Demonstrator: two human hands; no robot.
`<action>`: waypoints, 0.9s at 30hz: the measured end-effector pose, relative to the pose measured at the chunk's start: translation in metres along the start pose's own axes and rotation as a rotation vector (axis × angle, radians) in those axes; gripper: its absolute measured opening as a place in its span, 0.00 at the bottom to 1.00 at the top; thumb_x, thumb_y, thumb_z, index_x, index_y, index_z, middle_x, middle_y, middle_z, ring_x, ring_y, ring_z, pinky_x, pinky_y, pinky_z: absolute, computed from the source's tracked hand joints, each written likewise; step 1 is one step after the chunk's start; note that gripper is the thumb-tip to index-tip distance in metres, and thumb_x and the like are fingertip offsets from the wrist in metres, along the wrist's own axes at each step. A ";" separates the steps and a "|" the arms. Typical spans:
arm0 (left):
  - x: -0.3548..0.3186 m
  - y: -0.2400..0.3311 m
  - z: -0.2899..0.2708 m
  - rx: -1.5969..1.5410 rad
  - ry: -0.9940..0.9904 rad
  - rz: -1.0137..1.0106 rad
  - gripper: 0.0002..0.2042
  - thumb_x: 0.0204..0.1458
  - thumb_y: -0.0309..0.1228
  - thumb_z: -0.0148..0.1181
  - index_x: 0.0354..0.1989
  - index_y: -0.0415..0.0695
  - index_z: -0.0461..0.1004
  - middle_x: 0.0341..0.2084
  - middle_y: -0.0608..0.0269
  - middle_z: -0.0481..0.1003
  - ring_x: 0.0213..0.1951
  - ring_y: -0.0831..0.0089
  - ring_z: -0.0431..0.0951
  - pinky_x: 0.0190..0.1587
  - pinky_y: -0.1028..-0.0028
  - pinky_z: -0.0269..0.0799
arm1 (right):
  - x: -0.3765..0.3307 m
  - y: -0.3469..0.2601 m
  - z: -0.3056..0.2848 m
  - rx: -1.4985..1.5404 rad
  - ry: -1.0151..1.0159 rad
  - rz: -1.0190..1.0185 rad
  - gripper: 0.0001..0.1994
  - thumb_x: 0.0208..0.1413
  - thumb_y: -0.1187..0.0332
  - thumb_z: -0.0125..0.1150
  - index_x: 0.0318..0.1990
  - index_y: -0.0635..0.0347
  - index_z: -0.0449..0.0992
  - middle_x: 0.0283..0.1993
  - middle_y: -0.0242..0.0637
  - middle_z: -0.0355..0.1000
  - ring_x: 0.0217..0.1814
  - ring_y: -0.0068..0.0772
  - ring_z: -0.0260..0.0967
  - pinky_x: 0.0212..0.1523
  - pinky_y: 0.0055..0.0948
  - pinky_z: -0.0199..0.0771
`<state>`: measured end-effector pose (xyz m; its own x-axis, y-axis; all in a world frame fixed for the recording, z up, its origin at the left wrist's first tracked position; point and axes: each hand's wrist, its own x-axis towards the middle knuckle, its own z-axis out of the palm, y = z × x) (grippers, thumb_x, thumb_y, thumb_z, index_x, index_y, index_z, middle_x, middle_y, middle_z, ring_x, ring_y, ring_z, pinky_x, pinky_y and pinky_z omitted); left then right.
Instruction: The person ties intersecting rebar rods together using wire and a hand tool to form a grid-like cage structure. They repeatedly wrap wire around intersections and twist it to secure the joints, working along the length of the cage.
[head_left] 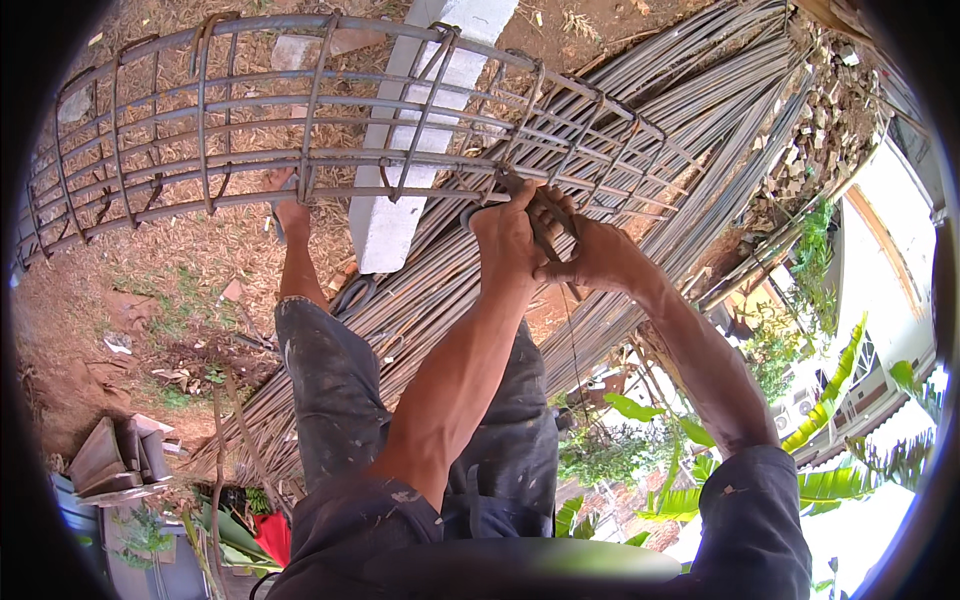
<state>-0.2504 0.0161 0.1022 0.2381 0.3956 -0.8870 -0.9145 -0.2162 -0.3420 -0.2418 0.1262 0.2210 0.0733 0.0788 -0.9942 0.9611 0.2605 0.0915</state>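
Note:
A long cage of rusty steel bars and square stirrups [313, 110] stretches across the upper view. At its near lower edge, right of centre, both my hands meet. My left hand [508, 228] is closed at the bar, with its fingers partly hidden around a dark metal tool that looks like pincers [543, 228]. My right hand [607, 258] grips the tool's handles from the right, thumb toward my left wrist. The tool's jaws are close to a crossing of bar and stirrup; whether they bite on wire is too small to tell. A thin dark wire [572, 335] hangs below.
A pale concrete beam [383, 235] lies under the cage. Loose steel rods [725, 100] form a large pile beneath and right of it, running under my legs. Rubble [815, 145] lies at the far right, green plants [640, 490] at lower right, and stacked brownish pieces [120, 455] at lower left.

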 end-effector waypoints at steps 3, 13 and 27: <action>-0.011 -0.010 0.053 -0.222 0.107 0.066 0.10 0.64 0.35 0.50 0.36 0.40 0.66 0.26 0.59 0.71 0.30 0.62 0.76 0.36 0.64 0.77 | -0.023 -0.009 -0.002 -0.740 0.303 0.006 0.39 0.46 0.63 0.68 0.65 0.67 0.57 0.50 0.47 0.69 0.56 0.46 0.67 0.57 0.49 0.62; 0.020 -0.029 0.037 -0.064 0.140 0.093 0.16 0.61 0.39 0.55 0.43 0.37 0.66 0.30 0.54 0.73 0.35 0.58 0.77 0.38 0.59 0.77 | 0.028 0.039 -0.027 -0.463 0.095 0.021 0.12 0.63 0.65 0.51 0.46 0.65 0.69 0.31 0.42 0.71 0.31 0.36 0.72 0.36 0.38 0.75; 0.011 -0.031 0.051 -0.007 0.344 -0.011 0.05 0.58 0.27 0.57 0.38 0.43 0.68 0.24 0.63 0.67 0.25 0.70 0.69 0.30 0.68 0.71 | 0.006 0.040 0.045 -0.563 0.646 -0.018 0.22 0.50 0.66 0.64 0.50 0.70 0.69 0.39 0.52 0.75 0.43 0.50 0.76 0.45 0.46 0.74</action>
<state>-0.2363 0.0720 0.1187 0.3455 0.0737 -0.9355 -0.9093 -0.2200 -0.3531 -0.1906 0.0936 0.2157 -0.2708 0.5585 -0.7841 0.6725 0.6925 0.2610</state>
